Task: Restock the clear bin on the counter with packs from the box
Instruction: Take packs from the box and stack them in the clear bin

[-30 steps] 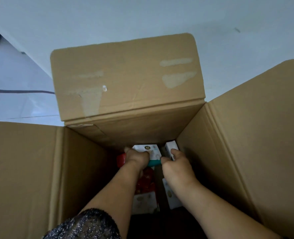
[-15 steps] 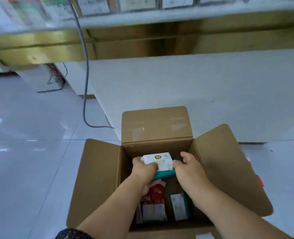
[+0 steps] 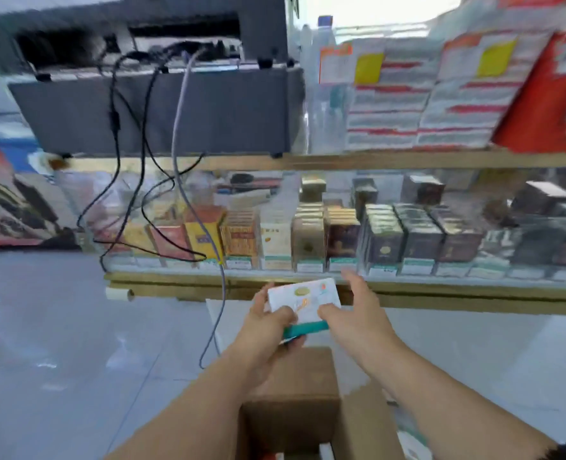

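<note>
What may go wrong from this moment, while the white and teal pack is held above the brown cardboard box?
1. The white and teal pack is gripped mainly by the left hand. The right hand has straight fingers and only its thumb touches the pack, so it might slip and fall toward the brown cardboard box.
2. A grey cable hangs close beside the left hand; the arm could snag it while reaching up.

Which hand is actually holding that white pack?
The left hand, fingers curled round the white pack; the right hand is spread open, only its thumb at the pack.
</note>
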